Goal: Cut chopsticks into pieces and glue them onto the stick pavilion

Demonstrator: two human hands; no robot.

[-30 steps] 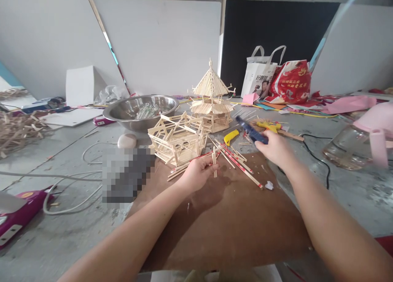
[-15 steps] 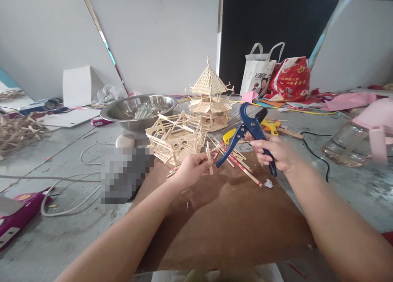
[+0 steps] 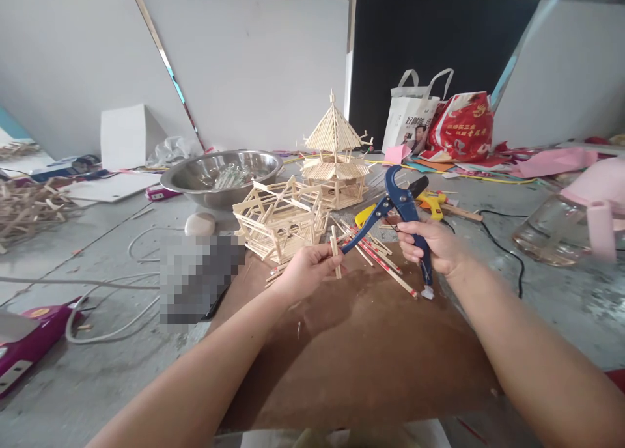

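My right hand [image 3: 434,245] is wrapped round one handle of a blue pipe cutter [image 3: 400,197], its curved jaw pointing up. The cutter's other handle slants down to the left, its end beside the fingers of my left hand [image 3: 310,269]; whether they touch I cannot tell. Between thumb and fingers, my left hand pinches short wooden sticks [image 3: 334,238], held upright. Just behind it stands an open wooden stick frame [image 3: 278,223]. Loose sticks [image 3: 385,262], some with red ends, lie on the brown board [image 3: 371,357] between my hands.
A stick pagoda [image 3: 333,132] stands behind the frame. The steel basin [image 3: 185,186] is left of it. A yellow glue gun [image 3: 432,204] lies beyond my right hand, with a pink-lidded jug [image 3: 547,236] farther right. At left are a blurred-out dark object [image 3: 200,279], cables and a purple power strip [image 3: 34,344].
The pipe cutter has turned slightly in my right hand, its held handle now more upright and its jaw shifted a little right. My left hand has barely moved, still pinching the sticks.
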